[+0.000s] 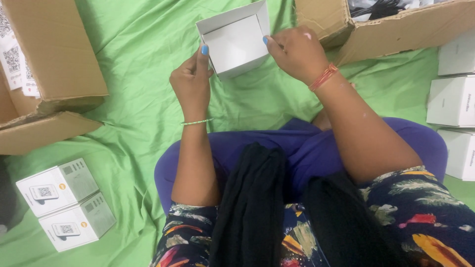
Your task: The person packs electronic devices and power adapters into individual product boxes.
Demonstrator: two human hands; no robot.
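An open white box (236, 43) is held up above the green cloth (138, 74), its hollow turned toward the camera, its inside bare. It is gripped on both sides — the left hand (192, 81) is closed on its left wall, thumb pressed to the edge, and the right hand (296, 53) is closed on its right wall. Just right of the box, a brown carton (376, 29) with dark cables inside is seen. Further right of the box, plain white boxes (452, 99) are stacked. Well left of it lies an opened cardboard carton (54, 54); below that — near the knee — two printed white boxes (67, 205) rest side by side.
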